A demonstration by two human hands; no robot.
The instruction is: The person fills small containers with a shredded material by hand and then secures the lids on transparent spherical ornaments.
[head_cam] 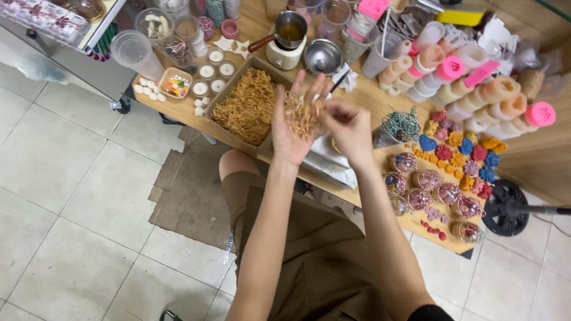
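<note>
My left hand (291, 128) is held palm-up over the wooden table (410, 223), cupping a tuft of tan shredded paper filler (302, 114). My right hand (348, 128) is beside it, fingers pinched into that filler. Just left of my hands stands a cardboard box (233, 80) full of the same shredded filler (245, 107). Under my hands lies a white packet (328, 161) at the table's near edge.
Clear round ornaments with coloured bits (425, 178) and coloured flower shapes (458, 148) lie at right. Stacked pink and beige cups (476, 89), a small pot on a warmer (286, 37), a metal bowl (323, 55) and tealights (209, 71) stand behind. A fan base (505, 208) is on the floor.
</note>
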